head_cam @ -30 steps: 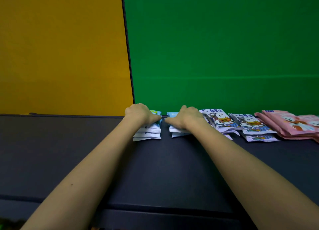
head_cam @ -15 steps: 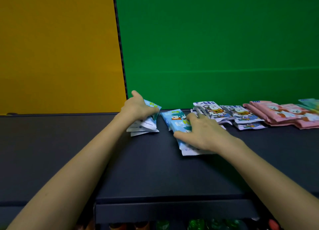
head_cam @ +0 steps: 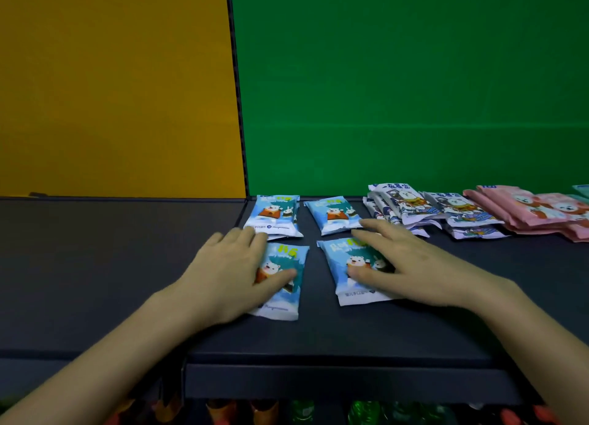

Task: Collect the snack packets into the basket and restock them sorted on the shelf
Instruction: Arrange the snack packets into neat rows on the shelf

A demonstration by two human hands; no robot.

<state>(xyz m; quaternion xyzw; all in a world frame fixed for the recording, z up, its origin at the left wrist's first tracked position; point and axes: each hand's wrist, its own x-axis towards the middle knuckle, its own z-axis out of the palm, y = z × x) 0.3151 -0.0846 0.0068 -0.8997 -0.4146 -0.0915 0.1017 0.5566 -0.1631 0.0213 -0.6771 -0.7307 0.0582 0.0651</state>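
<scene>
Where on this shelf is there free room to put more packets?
The shelf is bare left of the left hand, below the yellow wall, and in front of the white packets and pink packets. Crowded: the back row from the blue packets rightward.

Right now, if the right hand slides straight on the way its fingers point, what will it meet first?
Most likely the rear right blue packet. The right hand lies on the near right blue packet, fingertips aimed away and slightly left, nearly at the rear one already; depth is unclear.
</scene>
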